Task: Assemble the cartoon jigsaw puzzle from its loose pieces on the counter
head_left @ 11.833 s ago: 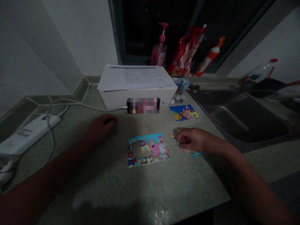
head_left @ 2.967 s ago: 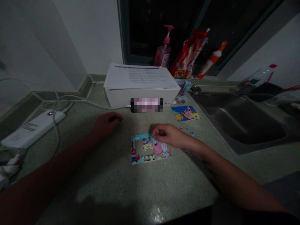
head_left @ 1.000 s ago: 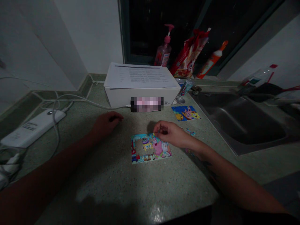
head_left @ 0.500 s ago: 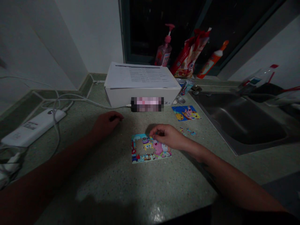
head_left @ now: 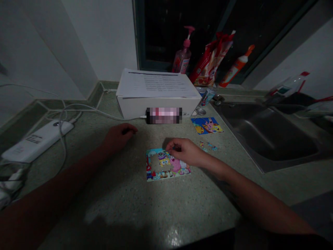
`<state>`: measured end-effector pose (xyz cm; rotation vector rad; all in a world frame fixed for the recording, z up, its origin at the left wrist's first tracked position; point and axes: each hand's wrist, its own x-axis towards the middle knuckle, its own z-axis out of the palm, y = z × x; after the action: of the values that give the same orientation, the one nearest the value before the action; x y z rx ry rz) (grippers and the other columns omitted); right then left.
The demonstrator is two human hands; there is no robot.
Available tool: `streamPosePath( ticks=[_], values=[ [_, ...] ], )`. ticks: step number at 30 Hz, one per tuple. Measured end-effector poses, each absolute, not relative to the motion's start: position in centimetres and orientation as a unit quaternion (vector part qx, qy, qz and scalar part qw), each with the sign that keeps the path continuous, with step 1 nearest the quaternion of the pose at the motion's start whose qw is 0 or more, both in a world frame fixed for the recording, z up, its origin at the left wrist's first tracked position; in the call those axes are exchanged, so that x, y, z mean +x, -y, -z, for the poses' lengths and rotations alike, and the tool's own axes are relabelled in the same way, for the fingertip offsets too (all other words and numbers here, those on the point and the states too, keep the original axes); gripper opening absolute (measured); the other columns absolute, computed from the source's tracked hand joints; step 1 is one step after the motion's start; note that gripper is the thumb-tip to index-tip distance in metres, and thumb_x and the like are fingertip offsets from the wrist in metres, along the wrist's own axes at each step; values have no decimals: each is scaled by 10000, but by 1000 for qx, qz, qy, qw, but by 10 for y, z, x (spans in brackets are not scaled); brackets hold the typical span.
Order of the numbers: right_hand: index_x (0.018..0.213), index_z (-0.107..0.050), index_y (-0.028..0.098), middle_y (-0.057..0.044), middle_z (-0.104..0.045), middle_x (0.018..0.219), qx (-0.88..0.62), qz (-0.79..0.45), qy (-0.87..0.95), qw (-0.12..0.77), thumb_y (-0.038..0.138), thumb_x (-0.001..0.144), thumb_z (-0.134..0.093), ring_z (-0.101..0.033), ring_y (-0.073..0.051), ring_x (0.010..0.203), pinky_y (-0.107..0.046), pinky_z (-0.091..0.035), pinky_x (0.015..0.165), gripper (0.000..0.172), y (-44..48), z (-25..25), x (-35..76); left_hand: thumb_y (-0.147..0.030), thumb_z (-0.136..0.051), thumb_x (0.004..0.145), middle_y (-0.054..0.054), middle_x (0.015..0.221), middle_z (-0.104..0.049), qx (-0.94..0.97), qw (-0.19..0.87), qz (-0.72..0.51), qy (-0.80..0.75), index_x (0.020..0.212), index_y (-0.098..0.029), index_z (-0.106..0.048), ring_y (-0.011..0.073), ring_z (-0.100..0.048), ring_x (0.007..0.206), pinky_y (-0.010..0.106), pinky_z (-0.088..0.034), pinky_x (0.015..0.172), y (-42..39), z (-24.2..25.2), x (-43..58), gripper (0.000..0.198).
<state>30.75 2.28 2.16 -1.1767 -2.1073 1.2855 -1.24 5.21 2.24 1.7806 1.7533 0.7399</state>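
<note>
Hiding some puzzle [head_left: 164, 162] edge, right fingers [head_left: 173, 141] seem pinched.

- Pale, plain wall [head_left: 111, 38] on the left, folding into a corner
- Low green ledge [head_left: 88, 95] running along the wall's foot
- Greenish speckled counter [head_left: 125, 205] across the foreground, with a patch of glare near its front edge
- Window with a dark green frame [head_left: 141, 38], its glass [head_left: 179, 17] nearly black
- Metal sink [head_left: 273, 130] set into the counter at right
- Another pale wall [head_left: 313, 52] beyond it
- Dim light overall, the lower right deep in shadow
</note>
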Motion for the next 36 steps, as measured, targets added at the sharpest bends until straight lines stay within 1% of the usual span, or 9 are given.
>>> streamPosePath(
  ticks=[8,13,16,20,25,30,36],
  values=[
    [954,-758,203,-22,-770,915,-439,-469,741,198,108,915,-658,-683,-155,803,-307,-534,744,144,-24,-26,309,-328,-591,859,47,1008,-862,662,269,-272,-644,972,-249,-816,276,-794,976,408,-606,948,-51,-26,-12,264],
    [982,-774,216,-27,-778,940,-450,-460,739,199,114,909,-649,-695,-172,840,-317,-541,761,177,-22,-28,308,-342,-598,852,29,995,-868,666,259,-274,-644,942,-279,-819,273,-805,979,390,-611,952,-51,-24,-12,246],
    [957,-775,212,-28,-773,922,-455,-460,737,198,131,913,-650,-688,-172,826,-321,-535,762,155,-22,-27,309,-352,-598,848,30,988,-868,663,258,-274,-647,943,-278,-821,274,-806,969,388,-614,942,-52,-23,-12,253],
    [939,-770,203,-33,-763,910,-460,-465,729,202,143,903,-660,-685,-177,822,-329,-536,772,131,-22,-25,309,-338,-592,855,41,1026,-871,668,258,-274,-643,958,-262,-823,281,-801,995,405,-614,973,-51,-25,-12,264],
    [950,-776,197,-30,-754,892,-470,-458,726,205,136,893,-655,-673,-171,798,-318,-520,738,147,-20,-25,309,-325,-598,851,39,997,-864,666,259,-271,-644,964,-261,-827,282,-802,974,402,-621,959,-50,-26,-12,264],
    [921,-770,208,-30,-765,899,-475,-466,718,204,132,888,-673,-681,-170,807,-316,-529,746,127,-20,-25,310,-342,-601,854,39,993,-864,661,265,-281,-643,935,-283,-821,288,-799,973,422,-625,973,-51,-24,-12,242],
    [918,-770,211,-20,-752,876,-471,-477,712,210,120,879,-671,-663,-166,783,-321,-524,730,140,-21,-27,311,-348,-577,842,45,1000,-863,666,268,-280,-637,950,-263,-816,286,-798,983,425,-618,971,-51,-24,-12,275]
  ],
)
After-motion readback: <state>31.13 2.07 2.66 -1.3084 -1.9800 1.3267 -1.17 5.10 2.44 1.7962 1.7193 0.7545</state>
